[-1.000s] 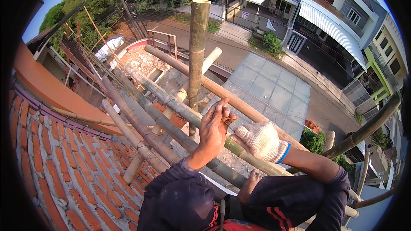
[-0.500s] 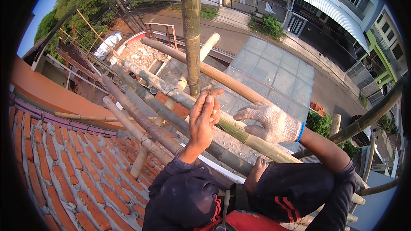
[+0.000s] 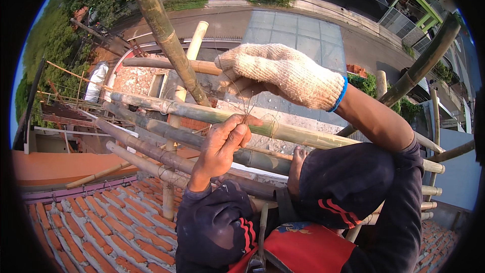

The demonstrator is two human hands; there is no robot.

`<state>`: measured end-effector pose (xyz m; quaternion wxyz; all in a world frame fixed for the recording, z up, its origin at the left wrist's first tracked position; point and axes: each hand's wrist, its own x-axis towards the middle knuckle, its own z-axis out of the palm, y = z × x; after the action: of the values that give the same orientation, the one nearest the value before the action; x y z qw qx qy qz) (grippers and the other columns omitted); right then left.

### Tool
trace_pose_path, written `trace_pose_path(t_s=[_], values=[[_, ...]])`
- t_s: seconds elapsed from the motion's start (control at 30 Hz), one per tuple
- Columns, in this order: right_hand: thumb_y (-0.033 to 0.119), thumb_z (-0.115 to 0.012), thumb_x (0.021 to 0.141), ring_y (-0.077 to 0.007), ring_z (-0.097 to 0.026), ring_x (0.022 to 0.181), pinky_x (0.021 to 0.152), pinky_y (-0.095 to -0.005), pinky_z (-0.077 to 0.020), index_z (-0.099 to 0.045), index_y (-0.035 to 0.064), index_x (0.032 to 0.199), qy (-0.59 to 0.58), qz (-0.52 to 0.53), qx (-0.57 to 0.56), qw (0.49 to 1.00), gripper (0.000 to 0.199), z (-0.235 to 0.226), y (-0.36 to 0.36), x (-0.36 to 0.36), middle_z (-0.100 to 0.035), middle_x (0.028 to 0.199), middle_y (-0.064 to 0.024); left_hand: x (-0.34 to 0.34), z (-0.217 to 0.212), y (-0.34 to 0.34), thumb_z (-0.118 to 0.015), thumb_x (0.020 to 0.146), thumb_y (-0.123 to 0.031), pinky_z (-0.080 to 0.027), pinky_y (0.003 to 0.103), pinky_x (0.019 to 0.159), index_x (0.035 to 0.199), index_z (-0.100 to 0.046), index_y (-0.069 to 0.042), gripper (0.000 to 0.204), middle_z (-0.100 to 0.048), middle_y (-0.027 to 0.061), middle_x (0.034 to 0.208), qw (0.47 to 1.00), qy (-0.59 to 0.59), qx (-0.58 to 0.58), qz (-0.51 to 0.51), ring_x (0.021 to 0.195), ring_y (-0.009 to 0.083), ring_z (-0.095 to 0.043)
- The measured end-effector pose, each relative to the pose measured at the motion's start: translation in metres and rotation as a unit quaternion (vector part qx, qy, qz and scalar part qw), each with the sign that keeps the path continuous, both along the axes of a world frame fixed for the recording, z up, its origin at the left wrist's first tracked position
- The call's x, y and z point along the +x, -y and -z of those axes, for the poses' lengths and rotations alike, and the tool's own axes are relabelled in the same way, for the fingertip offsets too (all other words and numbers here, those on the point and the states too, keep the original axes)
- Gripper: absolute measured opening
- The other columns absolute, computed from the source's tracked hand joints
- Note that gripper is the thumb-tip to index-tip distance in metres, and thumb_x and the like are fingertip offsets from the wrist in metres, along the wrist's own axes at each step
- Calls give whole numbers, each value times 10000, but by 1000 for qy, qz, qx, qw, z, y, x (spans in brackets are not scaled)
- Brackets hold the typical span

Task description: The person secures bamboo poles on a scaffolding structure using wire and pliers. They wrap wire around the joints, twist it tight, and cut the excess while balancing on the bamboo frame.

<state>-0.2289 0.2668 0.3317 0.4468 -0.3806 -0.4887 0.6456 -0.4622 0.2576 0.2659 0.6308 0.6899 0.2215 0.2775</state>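
My bare left hand (image 3: 221, 144) is closed in a pinch on a small bunch of thin tie wire (image 3: 248, 105), whose loose ends stick up above the fingertips. My right hand (image 3: 288, 77), in a cream knitted glove with a blue cuff, is raised just above it. Its fingers are curled together, and a fine strand of wire seems to rise from their tips. Directly beneath both hands runs a green bamboo pole (image 3: 313, 135). A thick cut bamboo post (image 3: 166, 40) leans up and left behind my left hand.
Several bamboo poles (image 3: 166, 130) run side by side below me, tied with wire to crosspieces. My bare foot (image 3: 297, 167) rests among them. A brick wall (image 3: 108, 232) lies at the lower left. Far below are a grey panelled roof (image 3: 283, 25) and a street. A thick bamboo (image 3: 424, 63) slants at the right.
My right hand has lifted and moved left from near the pole to above my left hand, its fingers now curled. My left hand has lowered slightly. The view has turned.
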Motion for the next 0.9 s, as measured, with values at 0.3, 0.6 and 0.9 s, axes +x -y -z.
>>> trace_pose_path(t_s=[0.3,0.6,0.9], values=[[251,-585,1053,-150,-680,846,752,-280,-569,-618,54,1321,-78,145,67,984,335,-15,-7,15,-711,967,-73,2,1,-2,-410,1118,-286,-311,211,559,1205,-633,24,392,-550,-5,737,997,-43,54,22,630,37,-405],[257,-668,1004,-125,-683,900,791,-284,-560,-695,32,1230,131,145,221,956,320,-3,7,7,-742,1005,-75,4,9,-2,-397,1122,-304,-408,212,531,1211,-602,28,400,-578,35,764,994,30,-54,-93,632,76,-516],[215,-696,974,-145,-673,871,797,-316,-535,-703,2,1070,177,124,202,955,234,-13,8,13,-724,935,-68,4,19,-6,-357,1127,-295,-553,242,648,1153,-552,-10,346,-648,68,860,975,122,-162,-90,747,112,-671]])
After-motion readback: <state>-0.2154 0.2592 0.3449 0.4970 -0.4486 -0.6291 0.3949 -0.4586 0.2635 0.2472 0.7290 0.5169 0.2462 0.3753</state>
